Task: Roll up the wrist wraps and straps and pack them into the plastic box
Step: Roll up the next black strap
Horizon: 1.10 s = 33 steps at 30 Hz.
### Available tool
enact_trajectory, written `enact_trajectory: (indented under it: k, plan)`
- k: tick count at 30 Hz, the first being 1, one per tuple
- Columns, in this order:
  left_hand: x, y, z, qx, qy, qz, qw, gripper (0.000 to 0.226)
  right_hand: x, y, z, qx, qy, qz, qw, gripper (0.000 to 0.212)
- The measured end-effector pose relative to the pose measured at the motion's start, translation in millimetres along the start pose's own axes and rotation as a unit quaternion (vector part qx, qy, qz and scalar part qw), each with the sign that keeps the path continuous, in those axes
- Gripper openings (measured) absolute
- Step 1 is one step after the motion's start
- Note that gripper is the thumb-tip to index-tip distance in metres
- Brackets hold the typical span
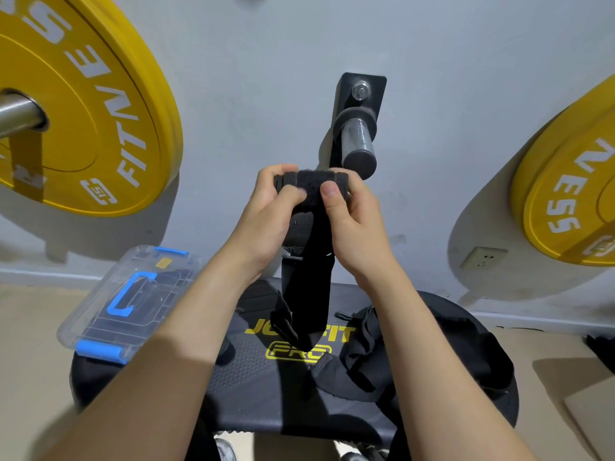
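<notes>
Wrist wrap [307, 287] rolled at top, pinched by left hand [269, 217] and right hand [352, 224]; tail hides bench [253, 387] logo; plastic box [129, 301] contents unclear.

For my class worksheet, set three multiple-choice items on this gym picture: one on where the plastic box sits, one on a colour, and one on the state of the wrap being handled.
1. Where is the plastic box?
A. On the floor at the right
B. On the left end of the bench
C. Hung on the wall peg

2. What colour are the box's latches?
A. Red
B. Blue
C. Green

3. How is the wrist wrap that the left hand and right hand hold?
A. Rolled up whole
B. Lying flat on the bench
C. Partly rolled, tail hanging down

Answers:
1 B, the box rests on the bench's left end.
2 B, the latches show bright blue against the clear lid.
3 C, both hands grip a roll at the top while the rest hangs toward the bench.
</notes>
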<state>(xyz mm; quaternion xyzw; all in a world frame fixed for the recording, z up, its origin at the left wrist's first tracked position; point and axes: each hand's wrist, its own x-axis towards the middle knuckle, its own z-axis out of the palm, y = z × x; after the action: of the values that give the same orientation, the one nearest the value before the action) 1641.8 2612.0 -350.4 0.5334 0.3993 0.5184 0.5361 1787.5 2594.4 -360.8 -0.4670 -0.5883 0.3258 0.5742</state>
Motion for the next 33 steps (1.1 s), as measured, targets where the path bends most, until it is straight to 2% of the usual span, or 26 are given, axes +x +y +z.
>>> enact_trajectory:
  k: [3,6,11,16,19,23,26,27,31,33]
  plan:
    - [-0.6,-4.9,-3.9,0.064,-0.044,-0.001,0.997,0.038,1.5,4.9,-1.7,0.001,-0.001,-0.003,1.000,0.021]
    - [1.6,-11.3,-8.6,0.067,-0.015,0.016,0.998,0.039,0.8,7.3,-4.9,0.036,-0.023,0.017,0.999,0.023]
    - [0.5,-16.8,-14.0,0.058,-0.053,0.064,0.995,0.020,1.1,6.6,-6.3,0.075,-0.038,0.080,0.993,0.048]
    - [-0.4,-12.5,-6.8,0.026,-0.035,0.016,0.999,0.027,2.1,12.4,-6.5,0.063,-0.018,0.043,0.997,0.031]
    - [-1.1,-11.8,-7.7,0.041,-0.026,0.008,0.999,0.025,2.1,17.5,-8.3,0.047,-0.048,0.007,0.998,0.024]
    - [2.7,-12.3,-14.8,0.049,-0.016,0.002,0.999,0.014,1.9,17.4,-12.9,0.075,-0.071,0.036,0.994,0.028]
    - [4.8,-14.5,-17.6,0.059,-0.028,0.023,0.998,0.025,3.6,16.4,-14.1,0.091,-0.071,0.046,0.992,0.025]
    - [5.9,-16.2,-17.9,0.057,-0.032,0.028,0.997,0.026,3.8,16.9,-15.6,0.094,-0.072,0.048,0.992,0.028]
    - [12.3,-20.9,-21.1,0.046,-0.038,0.048,0.997,0.028,4.7,22.7,-27.0,0.101,-0.106,0.067,0.987,0.065]
    - [13.4,-22.5,-20.5,0.046,-0.046,0.064,0.996,0.032,5.3,24.5,-25.7,0.065,-0.093,0.064,0.991,0.066]
